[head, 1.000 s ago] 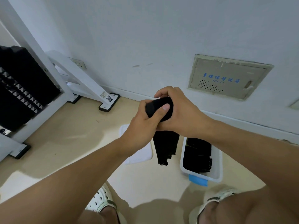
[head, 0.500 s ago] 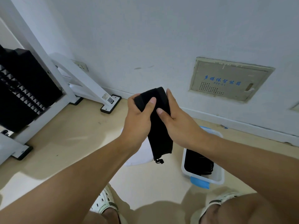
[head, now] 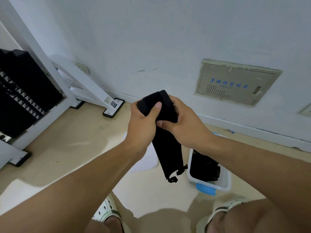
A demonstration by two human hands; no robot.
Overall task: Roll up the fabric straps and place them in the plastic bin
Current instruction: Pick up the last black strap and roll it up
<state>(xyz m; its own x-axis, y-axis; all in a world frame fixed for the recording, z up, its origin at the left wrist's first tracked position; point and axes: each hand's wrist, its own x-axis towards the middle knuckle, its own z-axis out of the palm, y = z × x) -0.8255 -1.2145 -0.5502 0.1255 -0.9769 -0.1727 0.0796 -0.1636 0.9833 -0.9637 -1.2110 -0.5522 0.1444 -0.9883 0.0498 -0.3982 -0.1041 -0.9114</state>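
I hold a black fabric strap (head: 170,152) at chest height in front of the wall. Its top end is rolled into a thick coil between my hands, and its tail hangs down to a small black clip. My left hand (head: 143,125) grips the coil from the left with the thumb pressed on its front. My right hand (head: 183,125) grips it from the right, fingers curled round the roll. Below and to the right, a white plastic bin (head: 225,180) with a blue handle stands on the floor and holds several black straps (head: 203,169).
A white lid or tray (head: 144,163) lies on the beige floor left of the bin, partly behind the strap. A white frame (head: 90,86) with black-footed legs and a black studded panel (head: 20,95) stands at the left. My sandalled feet are at the bottom edge.
The rolled top of the strap has grown thicker and my right hand's fingers have curled round it. The hanging tail has swung slightly right, toward the bin.
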